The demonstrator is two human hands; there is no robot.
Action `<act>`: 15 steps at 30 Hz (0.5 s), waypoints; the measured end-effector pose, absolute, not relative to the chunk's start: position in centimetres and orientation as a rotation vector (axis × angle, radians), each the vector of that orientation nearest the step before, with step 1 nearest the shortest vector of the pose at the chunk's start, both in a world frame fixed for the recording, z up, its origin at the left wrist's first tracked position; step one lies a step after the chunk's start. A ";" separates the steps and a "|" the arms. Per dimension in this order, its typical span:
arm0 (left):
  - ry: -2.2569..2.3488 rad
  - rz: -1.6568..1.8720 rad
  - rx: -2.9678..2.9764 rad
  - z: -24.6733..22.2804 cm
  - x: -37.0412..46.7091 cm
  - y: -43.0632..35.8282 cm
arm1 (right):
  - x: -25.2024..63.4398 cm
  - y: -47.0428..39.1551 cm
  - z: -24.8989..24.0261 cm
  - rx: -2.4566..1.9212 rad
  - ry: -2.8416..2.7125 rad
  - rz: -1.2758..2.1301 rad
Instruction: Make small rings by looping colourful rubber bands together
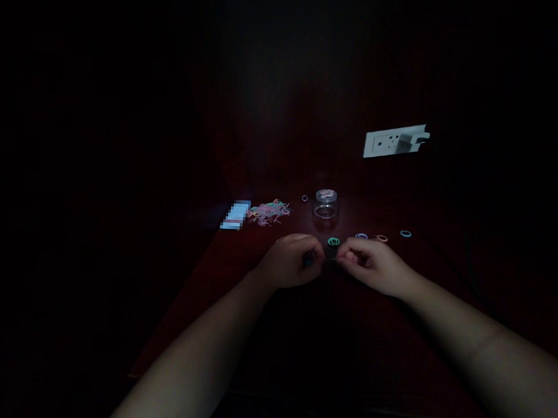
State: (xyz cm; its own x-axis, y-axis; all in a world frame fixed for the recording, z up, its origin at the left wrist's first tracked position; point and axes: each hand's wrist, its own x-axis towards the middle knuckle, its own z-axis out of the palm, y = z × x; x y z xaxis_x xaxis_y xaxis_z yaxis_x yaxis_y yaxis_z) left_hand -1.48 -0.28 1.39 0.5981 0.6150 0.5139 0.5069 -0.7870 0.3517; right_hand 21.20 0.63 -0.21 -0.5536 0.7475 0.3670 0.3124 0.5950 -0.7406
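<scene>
Thin strand between fingers, green rings, clear jar

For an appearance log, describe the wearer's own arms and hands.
The left hand and right hand are bare, without gloves. The left forearm and right forearm show no sleeve, watch or bracelet; a faint crosswise line marks the right one. The light is too dim to rule out small rings.

The thin strand is too small to identify, and the bright screen is blurred.
</scene>
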 end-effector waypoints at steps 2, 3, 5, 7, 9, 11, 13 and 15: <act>0.929 0.965 2.633 1.5 -1.4 -0.4 | 21.2 0.6 -0.1 -0.831 -2.139 0.807; 0.927 0.964 2.628 1.5 -1.4 -0.4 | 21.1 0.6 -0.1 -0.831 -2.139 0.806; 0.927 0.953 2.630 1.4 -1.4 -0.3 | 21.1 0.6 -0.1 -0.831 -2.137 0.811; 0.938 0.945 2.640 1.3 -1.5 -0.1 | 21.2 0.6 -0.2 -0.830 -2.142 0.815; 0.953 0.946 2.642 1.3 -1.6 0.0 | 21.2 0.6 -0.4 -0.824 -2.151 0.812; 0.959 0.951 2.636 1.5 -1.7 0.0 | 21.2 0.6 -0.4 -0.816 -2.164 0.805; 0.955 0.971 2.631 1.7 -1.7 0.0 | 21.1 0.6 -0.5 -0.806 -2.178 0.781; 0.936 0.966 2.651 1.8 -1.6 -0.2 | 21.1 0.7 -0.5 -0.798 -2.187 0.758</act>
State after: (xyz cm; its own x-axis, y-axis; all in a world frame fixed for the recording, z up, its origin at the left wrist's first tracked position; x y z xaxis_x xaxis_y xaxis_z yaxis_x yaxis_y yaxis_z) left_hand -1.56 -0.17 1.83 0.5937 0.6121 0.5224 0.5030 -0.7890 0.3527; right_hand 21.06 0.67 -0.53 -0.5810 0.7132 0.3922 0.3174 0.6423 -0.6977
